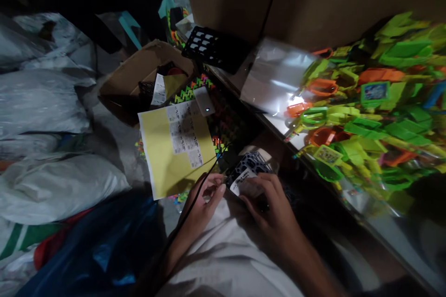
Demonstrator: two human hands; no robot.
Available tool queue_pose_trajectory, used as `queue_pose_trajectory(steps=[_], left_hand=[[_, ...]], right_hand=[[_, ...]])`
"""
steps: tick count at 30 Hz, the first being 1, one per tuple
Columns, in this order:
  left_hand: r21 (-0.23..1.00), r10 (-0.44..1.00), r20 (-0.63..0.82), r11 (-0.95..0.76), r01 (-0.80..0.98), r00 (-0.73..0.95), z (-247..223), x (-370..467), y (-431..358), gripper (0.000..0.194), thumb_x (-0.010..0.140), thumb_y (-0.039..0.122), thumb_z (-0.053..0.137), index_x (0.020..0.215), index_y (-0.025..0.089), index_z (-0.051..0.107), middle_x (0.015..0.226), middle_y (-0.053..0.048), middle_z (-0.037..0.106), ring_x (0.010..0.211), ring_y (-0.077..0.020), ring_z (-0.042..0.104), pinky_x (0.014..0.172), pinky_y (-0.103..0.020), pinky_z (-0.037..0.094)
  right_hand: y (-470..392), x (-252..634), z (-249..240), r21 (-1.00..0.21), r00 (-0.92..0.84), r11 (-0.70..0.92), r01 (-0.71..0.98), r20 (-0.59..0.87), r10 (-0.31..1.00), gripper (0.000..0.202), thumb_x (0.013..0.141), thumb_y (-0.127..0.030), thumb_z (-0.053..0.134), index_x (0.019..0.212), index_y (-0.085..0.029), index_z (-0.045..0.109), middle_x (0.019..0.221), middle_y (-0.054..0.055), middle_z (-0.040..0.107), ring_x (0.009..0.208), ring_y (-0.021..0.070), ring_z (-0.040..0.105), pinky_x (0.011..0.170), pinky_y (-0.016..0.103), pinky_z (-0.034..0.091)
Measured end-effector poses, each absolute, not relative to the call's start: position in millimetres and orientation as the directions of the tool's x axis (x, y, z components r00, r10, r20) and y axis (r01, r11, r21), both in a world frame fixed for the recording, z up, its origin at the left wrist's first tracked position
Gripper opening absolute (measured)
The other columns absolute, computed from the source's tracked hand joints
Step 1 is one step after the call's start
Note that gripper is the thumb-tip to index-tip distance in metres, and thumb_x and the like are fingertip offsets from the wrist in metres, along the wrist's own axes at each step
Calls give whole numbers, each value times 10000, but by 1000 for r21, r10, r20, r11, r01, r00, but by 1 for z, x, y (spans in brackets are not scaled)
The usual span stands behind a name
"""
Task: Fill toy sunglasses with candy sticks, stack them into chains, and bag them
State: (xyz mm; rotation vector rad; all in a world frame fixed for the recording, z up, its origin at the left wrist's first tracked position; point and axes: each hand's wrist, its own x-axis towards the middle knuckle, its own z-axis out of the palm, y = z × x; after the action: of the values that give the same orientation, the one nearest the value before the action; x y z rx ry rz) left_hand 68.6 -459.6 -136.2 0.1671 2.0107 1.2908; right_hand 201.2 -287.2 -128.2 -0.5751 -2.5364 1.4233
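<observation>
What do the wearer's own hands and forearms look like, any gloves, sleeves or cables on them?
The left hand and right hand are bare: no gloves, and no watch or marking that I can make out. No sleeve shows on the right forearm. A thin dark cable crosses the view over the left forearm.

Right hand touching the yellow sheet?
Apart. In the head view, the right hand sits clear of the yellow sheet, with the white label showing between them.
</observation>
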Motion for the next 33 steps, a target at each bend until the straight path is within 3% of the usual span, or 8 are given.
queue_pose_trajectory(steps=[7,14,24,30,33], left_hand=[[861,537,-459,466,-204,-708,-138,69,-455,346,968,455,684,1208,208,719,1089,-63,721,970,-210,677,860,-327,530],[857,536,-482,453,-246,-693,-144,69,-449,368,918,437,717,1187,187,707,1083,-64,696,899,-186,670,816,-327,556],[856,523,-516,348,-382,-679,-154,74,-445,362,857,375,751,1150,185,654,1037,-50,696,937,-188,706,845,-317,579],[810,537,-584,332,-484,-608,-154,77,-444,391,870,383,763,1174,185,617,1111,-75,715,1030,-207,739,895,-317,567],[814,534,-579,336,-474,-616,-152,78,-443,380,878,387,760,1168,183,626,1145,-91,708,1050,-218,747,888,-319,573]], right_hand=[[-290,198,-130,-826,-919,504,252,-41,392,264,1091,-203,566,1345,-271,554,1293,116,573,1081,232,725,797,307,647],[-293,200,-131,-810,-926,524,264,-62,371,279,1117,-238,506,1392,-288,508,1326,119,552,881,195,741,681,303,628],[-297,199,-130,-786,-939,548,285,-112,326,390,1074,-181,524,1450,-278,485,1361,130,545,904,209,766,713,326,657],[-300,194,-122,-646,-900,636,422,-214,380,386,1103,-204,495,1483,-265,461,1368,131,577,828,228,769,628,361,654],[-302,190,-113,-606,-886,652,456,-238,398,436,1073,-239,574,1491,-235,453,1346,133,597,842,239,755,642,369,658]])
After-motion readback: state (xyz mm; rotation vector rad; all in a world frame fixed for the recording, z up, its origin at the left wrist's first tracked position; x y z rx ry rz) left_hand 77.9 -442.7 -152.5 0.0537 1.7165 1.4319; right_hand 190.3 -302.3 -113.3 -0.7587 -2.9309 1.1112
